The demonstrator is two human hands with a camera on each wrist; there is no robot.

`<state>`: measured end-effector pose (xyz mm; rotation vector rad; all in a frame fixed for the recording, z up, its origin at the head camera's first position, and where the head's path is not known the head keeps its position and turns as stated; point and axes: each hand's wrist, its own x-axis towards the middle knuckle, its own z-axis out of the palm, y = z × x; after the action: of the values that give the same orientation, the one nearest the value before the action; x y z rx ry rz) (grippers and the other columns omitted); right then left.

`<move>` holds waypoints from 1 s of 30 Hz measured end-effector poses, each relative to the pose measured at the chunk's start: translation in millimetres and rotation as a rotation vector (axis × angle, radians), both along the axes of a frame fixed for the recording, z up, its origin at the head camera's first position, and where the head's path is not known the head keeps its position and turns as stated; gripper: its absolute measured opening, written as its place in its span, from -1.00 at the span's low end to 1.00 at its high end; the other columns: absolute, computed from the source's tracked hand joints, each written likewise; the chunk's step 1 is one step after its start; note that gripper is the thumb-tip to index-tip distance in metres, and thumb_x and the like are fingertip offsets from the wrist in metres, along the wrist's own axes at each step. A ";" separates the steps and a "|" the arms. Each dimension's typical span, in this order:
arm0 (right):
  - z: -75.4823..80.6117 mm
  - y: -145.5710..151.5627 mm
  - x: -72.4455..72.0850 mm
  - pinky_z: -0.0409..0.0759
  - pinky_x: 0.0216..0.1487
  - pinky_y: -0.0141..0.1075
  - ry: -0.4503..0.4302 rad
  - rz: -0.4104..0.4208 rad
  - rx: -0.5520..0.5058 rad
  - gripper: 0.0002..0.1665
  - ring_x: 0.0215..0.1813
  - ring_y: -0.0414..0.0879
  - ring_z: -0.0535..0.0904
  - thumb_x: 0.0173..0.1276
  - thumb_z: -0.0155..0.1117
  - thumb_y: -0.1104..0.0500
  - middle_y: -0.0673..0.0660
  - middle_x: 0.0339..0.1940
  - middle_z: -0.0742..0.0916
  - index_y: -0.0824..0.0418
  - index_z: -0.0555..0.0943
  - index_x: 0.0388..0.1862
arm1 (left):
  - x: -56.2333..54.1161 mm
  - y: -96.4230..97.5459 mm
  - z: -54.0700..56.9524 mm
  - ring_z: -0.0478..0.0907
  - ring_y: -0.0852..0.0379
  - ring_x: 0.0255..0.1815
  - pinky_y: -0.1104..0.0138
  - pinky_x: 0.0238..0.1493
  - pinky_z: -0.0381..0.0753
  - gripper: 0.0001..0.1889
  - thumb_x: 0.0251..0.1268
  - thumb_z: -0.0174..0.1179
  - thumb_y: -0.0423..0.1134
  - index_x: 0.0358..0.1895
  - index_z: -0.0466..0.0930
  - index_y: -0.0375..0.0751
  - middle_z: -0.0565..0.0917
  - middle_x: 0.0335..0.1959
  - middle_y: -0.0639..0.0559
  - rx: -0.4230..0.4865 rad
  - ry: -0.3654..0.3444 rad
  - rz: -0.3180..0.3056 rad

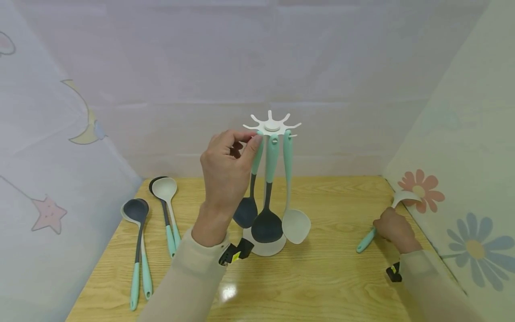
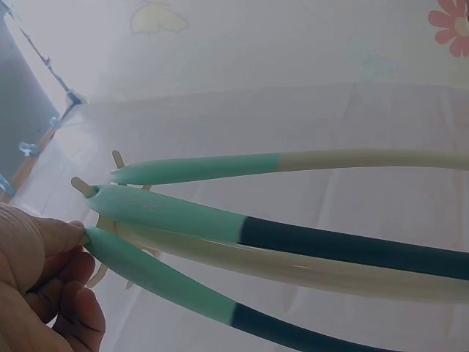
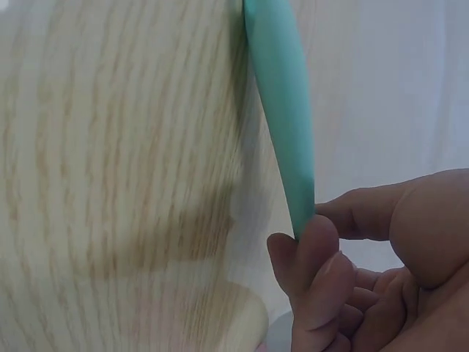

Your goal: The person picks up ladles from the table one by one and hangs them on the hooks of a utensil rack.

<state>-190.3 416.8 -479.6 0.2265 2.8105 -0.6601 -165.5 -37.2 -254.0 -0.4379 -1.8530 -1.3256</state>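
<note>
While the left hand [image 1: 225,173] pinches a navy spoon [image 1: 244,213] at the white rack [image 1: 272,127], black ladle [image 1: 267,227] and white turner [image 1: 296,226] hang there; unhung: four mint-handled utensils [image 1: 146,270] near the left edge of the table [image 1: 330,281], one white ladle [image 1: 405,195] gripped by the right hand [image 1: 396,229] near the right edge.

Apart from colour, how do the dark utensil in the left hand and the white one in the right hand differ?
Pose: the dark utensil points head-down at the rack; the white utensil slants near the tabletop edge. Grip: the left hand pinches the dark utensil's top end; the right hand holds the white utensil mid-length. Both have mint-green handles.
</note>
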 end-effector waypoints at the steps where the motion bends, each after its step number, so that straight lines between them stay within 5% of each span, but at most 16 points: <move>1: -0.2 -0.2 -0.3 0.41 -0.54 -0.20 0.004 0.000 -0.001 -0.75 -0.59 0.02 0.46 0.47 -0.04 0.15 0.14 -0.61 0.53 0.35 0.36 -0.30 | 0.0 0.1 -0.1 0.51 0.08 -0.36 0.35 -0.31 0.50 -0.87 0.37 0.46 -0.25 -0.20 0.82 -0.25 0.79 -0.36 -0.05 0.001 0.001 0.000; 8: -4.7 -1.6 -1.5 0.39 -0.54 -0.20 0.025 -0.002 0.010 -0.77 -0.60 0.01 0.46 0.43 -0.03 0.18 0.11 -0.65 0.55 0.31 0.42 -0.38 | 0.7 0.2 -0.4 0.52 0.06 -0.35 0.33 -0.31 0.50 -0.87 0.38 0.46 -0.24 -0.19 0.82 -0.25 0.79 -0.36 -0.05 -0.004 -0.001 0.005; 15: -2.6 -5.2 -1.8 0.49 -0.45 -0.18 0.026 0.016 -0.004 -0.44 -0.44 0.04 0.55 0.50 -0.02 0.15 0.33 -0.30 0.67 0.66 0.39 0.18 | 0.7 0.2 -0.7 0.53 -0.02 -0.33 0.34 -0.31 0.51 -0.86 0.37 0.46 -0.24 -0.20 0.82 -0.25 0.80 -0.35 -0.05 -0.007 0.001 0.007; 30: 24.6 -55.0 0.3 0.59 -0.43 -0.18 0.119 0.049 -0.278 -0.56 -0.45 -0.04 0.59 0.69 -0.03 0.06 0.17 -0.42 0.71 0.36 0.67 -0.13 | 1.4 0.9 -1.1 0.56 -0.12 -0.26 0.26 -0.28 0.55 -0.87 0.37 0.46 -0.23 -0.20 0.83 -0.24 0.82 -0.32 -0.04 -0.007 -0.004 0.020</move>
<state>-190.0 361.8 -454.9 0.0679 2.7798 -1.0727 -164.1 -36.3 -255.1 -0.4198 -1.8617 -1.3082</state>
